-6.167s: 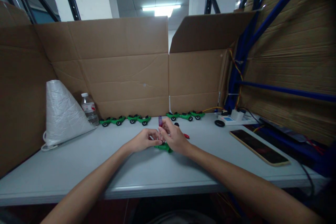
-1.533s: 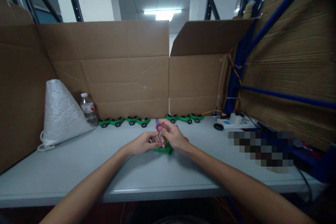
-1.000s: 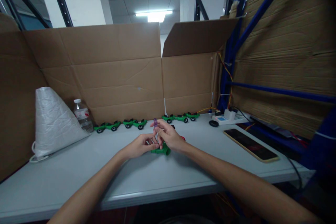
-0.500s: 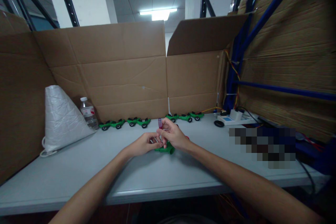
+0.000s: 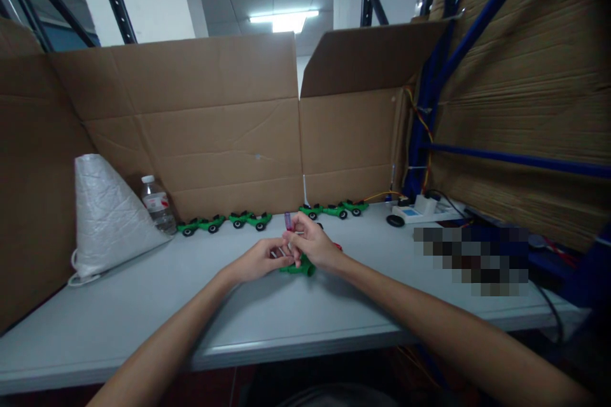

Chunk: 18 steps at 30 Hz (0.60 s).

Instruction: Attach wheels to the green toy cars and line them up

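Observation:
My right hand [image 5: 312, 245] is closed around a small screwdriver with a translucent purple handle [image 5: 287, 221], which sticks up past the fingers. Its thin shaft is mostly hidden between the hands. Fingertips of my left hand [image 5: 262, 259] are pinched together close beside the right fingers, and whatever is between them is too small to make out. A green plastic toy car part [image 5: 303, 267] lies on the table just below both hands, partly covered by them. Some red shows behind my right wrist.
Green toy cars with black wheels [image 5: 249, 220] line the back of the table, with more toy cars [image 5: 331, 210] further right. A white bag [image 5: 112, 222] and water bottle [image 5: 158, 203] stand left. A power strip [image 5: 424, 210] and black disc [image 5: 395, 221] lie right. Cardboard [image 5: 214, 140] walls the back.
The whole view has shifted slightly. Both hands keep nearly the same pose over the green part, with the screwdriver still in my right hand.

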### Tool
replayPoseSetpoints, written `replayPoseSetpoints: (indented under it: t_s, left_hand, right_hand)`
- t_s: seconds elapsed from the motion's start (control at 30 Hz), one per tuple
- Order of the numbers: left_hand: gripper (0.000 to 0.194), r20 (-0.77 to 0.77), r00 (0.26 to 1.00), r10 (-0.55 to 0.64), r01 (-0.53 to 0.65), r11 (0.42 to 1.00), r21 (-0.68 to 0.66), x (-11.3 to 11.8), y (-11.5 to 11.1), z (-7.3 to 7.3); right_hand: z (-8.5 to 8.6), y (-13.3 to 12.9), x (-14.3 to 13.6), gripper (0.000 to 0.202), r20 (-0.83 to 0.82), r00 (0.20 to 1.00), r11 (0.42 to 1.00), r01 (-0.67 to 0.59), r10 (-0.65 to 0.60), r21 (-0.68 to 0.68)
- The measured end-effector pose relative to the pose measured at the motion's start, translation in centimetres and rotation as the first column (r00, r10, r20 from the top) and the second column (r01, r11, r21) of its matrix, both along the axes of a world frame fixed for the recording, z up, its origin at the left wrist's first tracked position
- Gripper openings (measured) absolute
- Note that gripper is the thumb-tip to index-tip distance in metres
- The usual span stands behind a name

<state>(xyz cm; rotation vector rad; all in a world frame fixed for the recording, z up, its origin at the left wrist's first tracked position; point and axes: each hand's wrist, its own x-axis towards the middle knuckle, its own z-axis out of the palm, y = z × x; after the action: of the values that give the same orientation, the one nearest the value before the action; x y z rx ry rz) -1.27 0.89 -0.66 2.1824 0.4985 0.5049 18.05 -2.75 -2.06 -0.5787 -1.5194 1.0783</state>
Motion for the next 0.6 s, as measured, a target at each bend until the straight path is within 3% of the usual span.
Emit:
replayPoseSetpoints:
  t_s: [0.3, 0.6]
  left_hand:
    - [0.04, -0.003, 0.999, -0.036, 0.036, 0.999, -0.015, 0.18, -0.41, 0.42]
    - [0.04, -0.004, 1.0, 0.001, 0.0, 1.0, 0.018, -0.01, -0.01, 0.05]
  right_hand:
    - [0.41, -0.48, 0.12, 0.038, -0.009, 0.996, 0.996, -0.088, 0.088, -0.002]
    - [0.22, -0.08, 0.3, 0.041, 0.014, 1.0, 1.0, -0.003, 0.003, -0.001]
